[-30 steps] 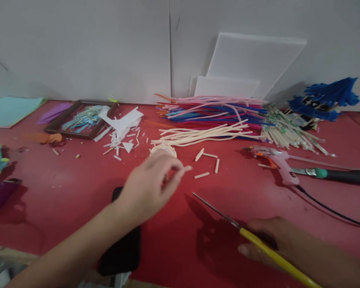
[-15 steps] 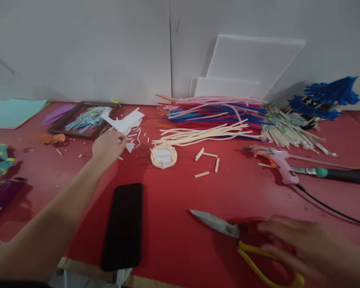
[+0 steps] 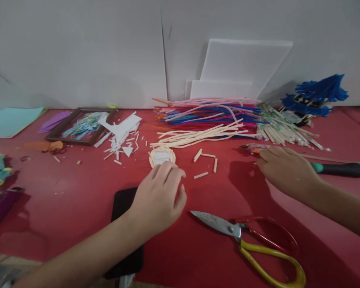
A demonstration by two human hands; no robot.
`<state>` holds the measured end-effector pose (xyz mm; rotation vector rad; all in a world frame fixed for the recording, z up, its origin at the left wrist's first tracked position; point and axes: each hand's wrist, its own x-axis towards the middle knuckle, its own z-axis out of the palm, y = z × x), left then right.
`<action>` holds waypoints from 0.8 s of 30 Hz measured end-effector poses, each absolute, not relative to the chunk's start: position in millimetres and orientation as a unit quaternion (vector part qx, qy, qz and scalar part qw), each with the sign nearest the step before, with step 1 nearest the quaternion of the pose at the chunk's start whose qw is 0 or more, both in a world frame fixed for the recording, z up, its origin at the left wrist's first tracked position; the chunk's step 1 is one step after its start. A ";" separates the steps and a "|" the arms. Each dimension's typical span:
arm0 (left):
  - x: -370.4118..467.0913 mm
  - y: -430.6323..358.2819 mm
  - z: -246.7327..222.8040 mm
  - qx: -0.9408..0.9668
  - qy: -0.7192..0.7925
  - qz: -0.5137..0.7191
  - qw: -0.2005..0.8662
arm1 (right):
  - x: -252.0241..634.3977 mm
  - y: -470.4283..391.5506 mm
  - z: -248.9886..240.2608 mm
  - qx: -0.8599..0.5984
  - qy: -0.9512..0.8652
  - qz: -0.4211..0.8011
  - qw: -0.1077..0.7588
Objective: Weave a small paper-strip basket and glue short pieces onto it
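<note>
My left hand (image 3: 160, 196) reaches over the near edge of a small round piece (image 3: 162, 156) with a white centre and a rim of cream stems. Its fingers are bent and the thumb stands apart; the fingertips are partly hidden. My right hand (image 3: 288, 168) lies over a pink hot glue gun (image 3: 255, 147), fingers curled around its body. Only the nozzle end shows; the handle is covered. Below lie scissors (image 3: 234, 229) with one yellow and one red handle, blades closed and pointing left.
A black phone (image 3: 124, 202) lies under my left forearm. White paper scraps (image 3: 124, 128) and a brown frame (image 3: 87, 141) are at left. Behind are cream stems (image 3: 198, 136) and coloured stems (image 3: 210, 112). Short cut pieces (image 3: 208, 155) lie mid-table. A green-and-black handle (image 3: 339, 169) is at right.
My left hand has moved right from the paper scraps to the round piece. My right hand has left the scissors and moved up onto the glue gun.
</note>
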<state>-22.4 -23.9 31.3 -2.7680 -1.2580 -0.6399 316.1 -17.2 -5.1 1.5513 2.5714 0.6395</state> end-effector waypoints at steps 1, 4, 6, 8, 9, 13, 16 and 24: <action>-17.6 -24.4 31.3 -0.891 -0.404 -0.206 0.000 | 314.2 -16.2 -4.9 0.495 0.846 0.198 0.032; -3.0 -19.4 31.8 -0.886 -0.431 -0.165 -0.045 | 297.6 -13.9 -1.5 0.451 0.879 0.154 0.012; 7.3 -14.0 30.7 -0.887 -0.447 -0.101 -0.059 | 277.6 -11.8 -0.2 0.428 0.894 0.131 -0.012; 16.2 -8.3 27.2 -0.891 -0.447 -0.035 -0.072 | 254.3 -9.1 -1.3 0.403 0.908 0.108 -0.036; 19.7 -5.3 24.4 -0.890 -0.447 -0.016 -0.084 | 242.8 -7.8 -2.7 0.394 0.912 0.100 -0.047; 28.6 6.1 8.5 -0.892 -0.427 -0.029 -0.148 | 212.4 -1.4 -8.5 0.372 0.923 0.067 -0.075; 34.9 10.1 -4.6 -0.886 -0.433 -0.049 -0.157 | 215.7 13.1 -8.0 0.388 0.915 0.055 -0.099; 39.2 13.1 -18.6 -0.880 -0.429 -0.106 -0.176 | 263.9 94.8 -8.4 0.475 0.867 0.118 -0.096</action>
